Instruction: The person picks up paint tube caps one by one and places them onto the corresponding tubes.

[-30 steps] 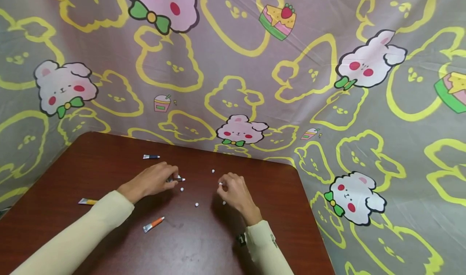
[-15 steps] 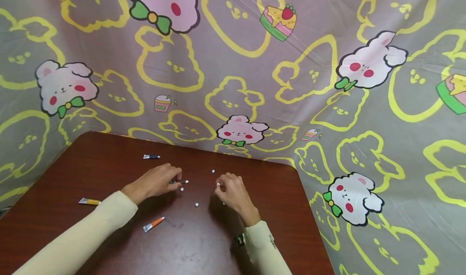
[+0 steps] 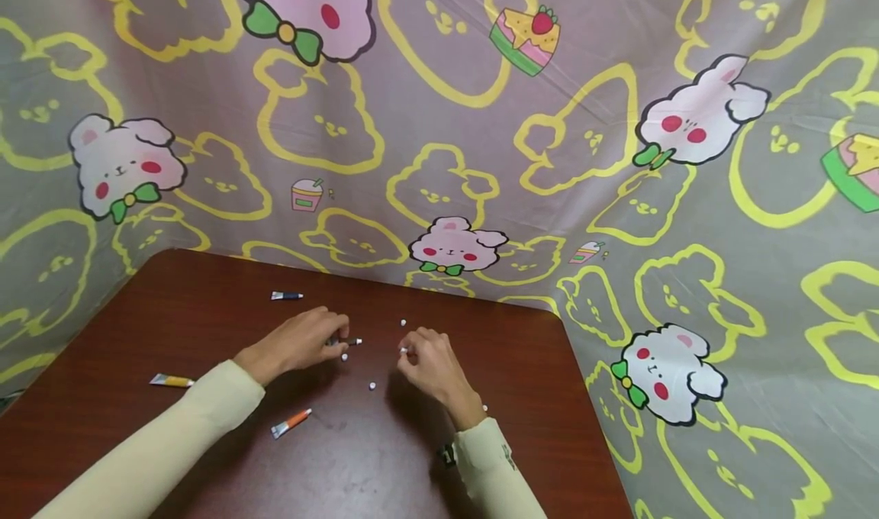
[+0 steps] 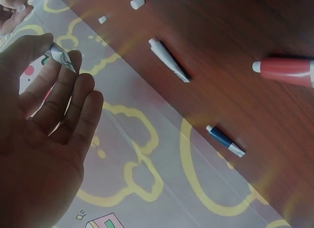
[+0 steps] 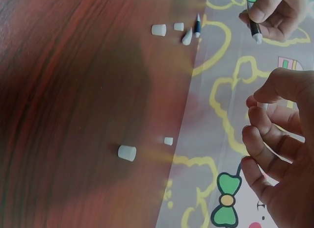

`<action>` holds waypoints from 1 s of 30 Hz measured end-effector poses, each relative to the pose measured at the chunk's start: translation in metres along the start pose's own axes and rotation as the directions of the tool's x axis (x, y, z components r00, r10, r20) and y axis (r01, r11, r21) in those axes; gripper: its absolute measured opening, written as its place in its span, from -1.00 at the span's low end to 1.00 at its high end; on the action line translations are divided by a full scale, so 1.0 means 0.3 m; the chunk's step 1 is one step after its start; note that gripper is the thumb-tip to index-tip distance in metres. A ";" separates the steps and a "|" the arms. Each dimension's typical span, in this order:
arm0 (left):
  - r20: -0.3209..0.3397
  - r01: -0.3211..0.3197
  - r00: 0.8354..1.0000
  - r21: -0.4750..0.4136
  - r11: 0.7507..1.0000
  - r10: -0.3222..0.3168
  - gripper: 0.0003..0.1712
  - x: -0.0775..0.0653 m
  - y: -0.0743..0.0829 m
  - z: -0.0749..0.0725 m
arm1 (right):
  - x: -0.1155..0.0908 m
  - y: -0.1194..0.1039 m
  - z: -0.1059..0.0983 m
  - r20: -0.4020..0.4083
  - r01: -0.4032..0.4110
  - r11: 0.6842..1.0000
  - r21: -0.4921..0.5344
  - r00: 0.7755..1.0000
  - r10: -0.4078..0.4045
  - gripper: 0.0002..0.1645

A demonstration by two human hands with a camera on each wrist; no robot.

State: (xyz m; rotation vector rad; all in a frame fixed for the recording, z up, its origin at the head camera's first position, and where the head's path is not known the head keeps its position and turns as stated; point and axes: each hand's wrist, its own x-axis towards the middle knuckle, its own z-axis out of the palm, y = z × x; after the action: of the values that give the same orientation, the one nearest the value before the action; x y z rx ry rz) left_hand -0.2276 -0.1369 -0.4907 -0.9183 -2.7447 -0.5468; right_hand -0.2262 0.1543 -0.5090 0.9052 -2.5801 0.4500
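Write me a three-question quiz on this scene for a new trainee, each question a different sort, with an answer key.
1. What does the right hand pinch?
2. True or false: the dark blue tube lies nearer the patterned backdrop than the orange tube does.
3. The left hand holds which thing?
A) the yellow tube
B) a black tube with a white tip
C) the orange tube

Key: 1, a small white cap; 2, true; 3, B.
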 end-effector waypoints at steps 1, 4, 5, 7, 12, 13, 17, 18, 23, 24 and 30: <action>-0.003 -0.005 1.000 0.001 1.000 0.005 -0.79 0.001 0.003 0.000 | 0.001 -0.003 0.000 0.000 0.002 1.000 0.001 1.000 -0.002 -0.91; 0.002 -0.017 1.000 0.000 1.000 0.017 -0.79 0.003 0.013 0.005 | 0.003 -0.011 0.002 0.003 0.008 1.000 0.001 1.000 -0.008 -0.91; 0.007 -0.019 1.000 -0.001 1.000 0.019 -0.79 0.004 0.015 0.008 | 0.004 -0.014 0.004 0.003 0.010 1.000 -0.001 1.000 -0.010 -0.91; 0.016 -0.022 1.000 -0.003 1.000 0.022 -0.80 0.006 0.020 0.016 | 0.006 -0.020 0.007 -0.002 0.018 1.000 -0.007 1.000 -0.018 -0.91; 0.016 -0.028 0.999 -0.008 1.000 0.028 -0.80 0.009 0.029 0.031 | 0.008 -0.031 0.016 -0.012 0.033 0.999 -0.022 0.999 -0.033 -0.91; 0.013 -0.031 0.999 -0.007 0.999 0.031 -0.80 0.010 0.030 0.033 | 0.008 -0.032 0.017 -0.015 0.036 0.999 -0.022 0.999 -0.036 -0.91; 0.017 -0.037 0.999 -0.005 0.999 0.037 -0.79 0.011 0.039 0.035 | 0.008 -0.039 0.023 -0.022 0.048 0.999 -0.022 0.999 -0.048 -0.91; 0.018 -0.037 0.999 -0.007 0.999 0.038 -0.79 0.011 0.041 0.035 | 0.008 -0.042 0.023 -0.023 0.049 0.999 -0.024 0.999 -0.049 -0.91; 0.014 -0.049 0.999 -0.012 0.999 0.049 -0.79 0.013 0.054 0.035 | 0.011 -0.054 0.024 -0.022 0.054 0.998 -0.041 0.998 -0.055 -0.91; 0.011 -0.053 0.999 -0.011 0.999 0.053 -0.79 0.013 0.056 0.035 | 0.012 -0.056 0.024 -0.021 0.057 0.997 -0.045 0.998 -0.058 -0.91; 0.002 -0.061 0.998 -0.003 0.998 0.061 -0.77 0.019 0.065 0.039 | 0.023 -0.063 0.027 -0.022 0.067 0.996 -0.053 0.997 -0.069 -0.91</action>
State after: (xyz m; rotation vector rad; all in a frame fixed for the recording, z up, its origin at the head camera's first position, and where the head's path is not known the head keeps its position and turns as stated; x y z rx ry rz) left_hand -0.2209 -0.1146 -0.4941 -1.0007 -2.7084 -0.5393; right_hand -0.2209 0.1332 -0.5096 0.9604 -2.5189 0.3707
